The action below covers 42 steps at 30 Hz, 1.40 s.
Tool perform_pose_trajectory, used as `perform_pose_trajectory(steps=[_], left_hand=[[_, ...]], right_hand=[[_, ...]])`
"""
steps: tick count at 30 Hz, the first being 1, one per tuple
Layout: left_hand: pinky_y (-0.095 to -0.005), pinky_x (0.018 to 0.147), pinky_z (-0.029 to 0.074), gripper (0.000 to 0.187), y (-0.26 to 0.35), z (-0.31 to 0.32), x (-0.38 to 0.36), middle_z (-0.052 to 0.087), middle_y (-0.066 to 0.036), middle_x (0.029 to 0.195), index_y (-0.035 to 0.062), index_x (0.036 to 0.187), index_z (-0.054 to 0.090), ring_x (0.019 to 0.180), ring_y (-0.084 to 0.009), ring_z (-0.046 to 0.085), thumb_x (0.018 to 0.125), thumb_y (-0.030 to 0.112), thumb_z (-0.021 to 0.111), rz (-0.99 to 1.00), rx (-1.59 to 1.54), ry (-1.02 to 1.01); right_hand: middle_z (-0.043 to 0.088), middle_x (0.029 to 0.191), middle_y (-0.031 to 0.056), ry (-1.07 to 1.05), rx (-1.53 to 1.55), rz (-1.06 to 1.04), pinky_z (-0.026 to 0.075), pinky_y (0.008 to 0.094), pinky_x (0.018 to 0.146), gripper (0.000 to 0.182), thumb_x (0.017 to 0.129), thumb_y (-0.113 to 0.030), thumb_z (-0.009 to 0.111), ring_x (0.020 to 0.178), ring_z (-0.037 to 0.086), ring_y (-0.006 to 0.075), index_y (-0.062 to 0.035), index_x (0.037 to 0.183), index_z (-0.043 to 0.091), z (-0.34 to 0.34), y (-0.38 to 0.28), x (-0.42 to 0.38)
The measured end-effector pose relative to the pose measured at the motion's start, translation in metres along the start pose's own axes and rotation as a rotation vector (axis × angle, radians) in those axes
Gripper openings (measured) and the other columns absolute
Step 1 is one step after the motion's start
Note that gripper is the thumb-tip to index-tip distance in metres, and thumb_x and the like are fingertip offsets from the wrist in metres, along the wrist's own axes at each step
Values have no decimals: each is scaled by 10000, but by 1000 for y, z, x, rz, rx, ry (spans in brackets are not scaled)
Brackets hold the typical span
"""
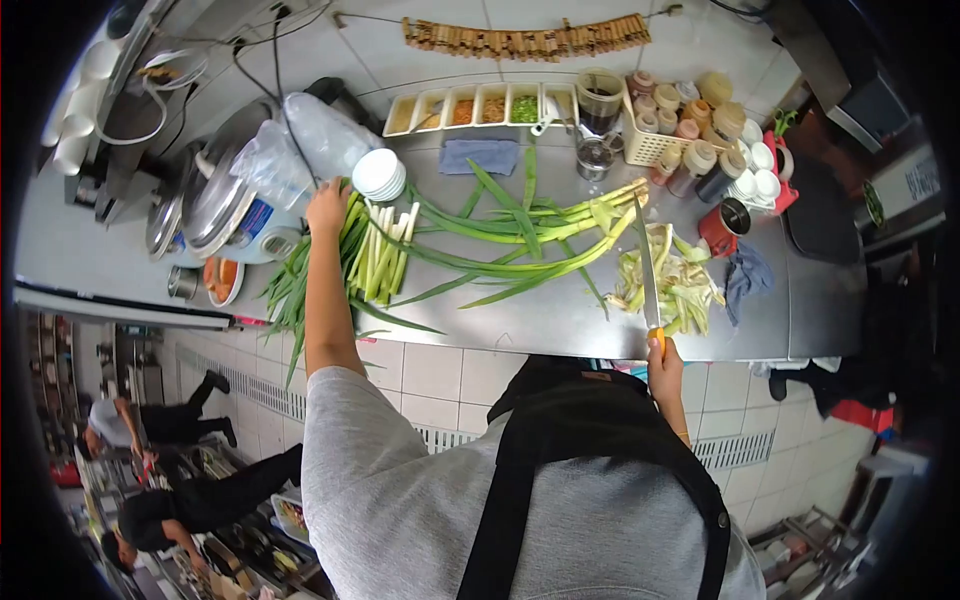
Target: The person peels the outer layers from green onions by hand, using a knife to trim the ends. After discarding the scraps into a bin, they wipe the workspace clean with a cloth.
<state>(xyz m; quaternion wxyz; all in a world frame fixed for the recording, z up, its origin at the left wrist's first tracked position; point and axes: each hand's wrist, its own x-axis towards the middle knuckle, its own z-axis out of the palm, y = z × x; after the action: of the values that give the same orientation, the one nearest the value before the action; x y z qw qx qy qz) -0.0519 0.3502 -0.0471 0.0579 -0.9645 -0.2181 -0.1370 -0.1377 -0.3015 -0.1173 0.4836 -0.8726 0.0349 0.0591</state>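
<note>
My right hand [665, 372] is closed around the orange handle of a long knife [648, 275], at the counter's front edge. The blade points away from me and its tip meets the root ends of long spring onions [540, 232] lying across the counter. Stripped yellowish outer leaves [672, 285] are heaped beside and under the blade. My left hand [328, 207] reaches to the far end of a pile of green spring onion leaves [300, 270]; its fingers are mostly turned away. Cut pale stalks [385, 255] lie on that pile, next to a stack of white bowls [379, 175].
At the back stand a tray of chopped ingredients [490, 107], a folded blue cloth [478, 157] and a basket of bottles [650, 147]. A red mug [722, 228] and another cloth [745, 278] are at right. Pots and plastic bags [320, 135] crowd the left. Two people work behind at lower left.
</note>
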Motion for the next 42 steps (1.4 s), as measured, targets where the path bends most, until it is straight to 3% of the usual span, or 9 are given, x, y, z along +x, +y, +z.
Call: perform_pose_trajectory(steps=[2,4,8,11,16,25,30,37,42], left_hand=[[-446,822,404,472,34,-10,-14,565,-118,1067,173,1210,494,1020,-296,515,802,396,577,8,184,14],[-457,833,378,537,64,-7,-13,552,-129,1052,118,1212,481,1010,-301,492,759,364,634,79,28,426],[-436,794,402,339,191,-26,-50,590,-158,942,20,974,584,894,-343,526,708,203,688,475,-531,442],[-403,813,409,208,283,-28,-107,603,-120,909,73,872,641,916,-297,526,746,236,665,632,-770,43],[-409,826,428,321,381,17,-154,602,-126,932,49,900,623,967,-295,518,706,294,699,503,-526,-256],[-398,747,477,348,389,3,-137,619,-175,910,23,938,555,857,-329,602,716,254,692,416,-683,-551],[-401,693,458,351,375,-22,-138,605,-171,842,18,921,501,791,-333,593,721,232,693,430,-855,-602],[-374,647,436,334,377,-47,-155,546,-154,762,21,909,446,700,-277,560,751,203,677,435,-992,-614],[-418,688,437,340,381,-55,-167,566,-203,820,21,985,409,780,-379,565,774,170,629,493,-1020,-567]], right_hand=[[500,588,129,14,-17,37,383,339,507,339,928,-309,444,519,472,214,17,917,533,-1,5,-5],[493,579,98,36,49,63,373,320,494,323,929,-299,450,513,456,170,12,905,533,0,12,-8],[458,562,51,86,134,95,349,289,476,310,933,-291,453,522,425,104,5,887,530,1,19,-14],[456,560,57,86,122,112,349,299,476,316,932,-293,455,519,420,112,8,864,521,1,18,-15],[464,550,79,83,32,64,355,322,476,321,922,-312,475,502,434,150,0,871,525,-2,3,-16],[515,629,92,329,53,2,392,290,524,276,904,-271,517,555,471,152,-5,978,532,-24,1,-24],[527,984,257,800,-298,14,430,403,790,339,885,-192,506,891,541,353,84,1078,463,-58,56,10],[506,1038,269,717,-605,422,433,455,812,299,801,-137,548,964,511,422,61,1018,491,-125,109,75],[526,1031,230,750,-753,455,408,473,837,391,780,-188,578,975,503,394,32,1093,494,-128,83,86]])
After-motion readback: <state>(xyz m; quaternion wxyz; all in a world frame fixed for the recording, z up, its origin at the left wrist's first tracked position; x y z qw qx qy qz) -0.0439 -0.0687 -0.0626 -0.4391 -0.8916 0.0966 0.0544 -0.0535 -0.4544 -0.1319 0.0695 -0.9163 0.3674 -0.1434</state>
